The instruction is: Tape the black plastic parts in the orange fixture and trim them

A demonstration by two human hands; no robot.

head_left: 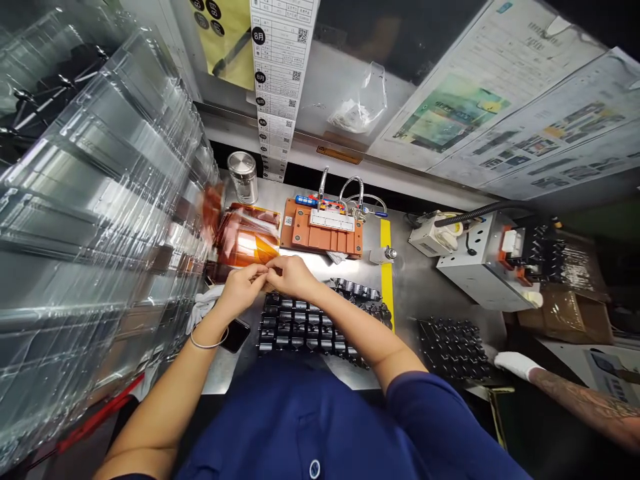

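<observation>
My left hand (243,287) and my right hand (290,277) meet fingertip to fingertip, both pinched closed. Whatever lies between the fingertips is too small to make out. Just behind them is a stack of shiny amber film (247,233). An orange-brown fixture (325,243) with metal clamps and a white perforated strip (333,221) stands beyond my right hand. Below my right forearm, rows of black moulded parts (295,323) lie on the metal table.
Tall stacks of clear plastic trays (100,220) rise at the left. A metal-lidded jar (243,177), a phone (235,335) and a small glass bottle (383,255) stand or lie around. At the right are a machine (480,260), more black parts (453,347) and another person's gloved hand (517,365).
</observation>
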